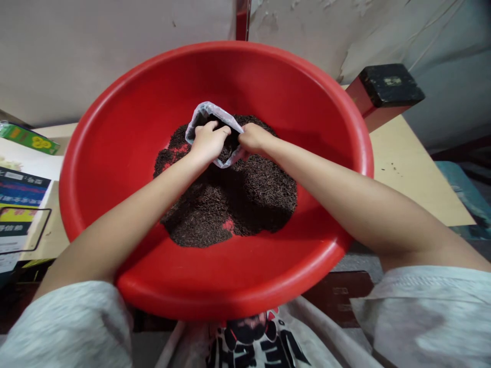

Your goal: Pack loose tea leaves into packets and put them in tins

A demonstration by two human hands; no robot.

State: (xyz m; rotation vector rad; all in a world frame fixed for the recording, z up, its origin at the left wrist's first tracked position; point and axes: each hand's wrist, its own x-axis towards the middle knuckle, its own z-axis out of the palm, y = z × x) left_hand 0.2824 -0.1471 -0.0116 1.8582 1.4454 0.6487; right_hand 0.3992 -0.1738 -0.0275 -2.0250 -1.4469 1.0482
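A large red plastic basin (pixel 307 97) holds a heap of dark brown, grain-like loose material (pixel 207 214). Above the heap, a whitish plastic bag (pixel 207 108) has its mouth open towards me, with more of the dark material inside. My right hand (pixel 253 138) is closed on the right side of the bag's rim. At the mouth of the bag is my left hand (pixel 210 140), its visible fingers apart and reaching over the dark contents. Its remaining fingertips are hidden inside the bag.
The basin rests on a light wooden table (pixel 414 163). A red box with a black top (pixel 391 84) stands behind right. At left lie a green-and-yellow packet (pixel 28 138) and printed packaging (pixel 19 204). A wall rises behind the basin.
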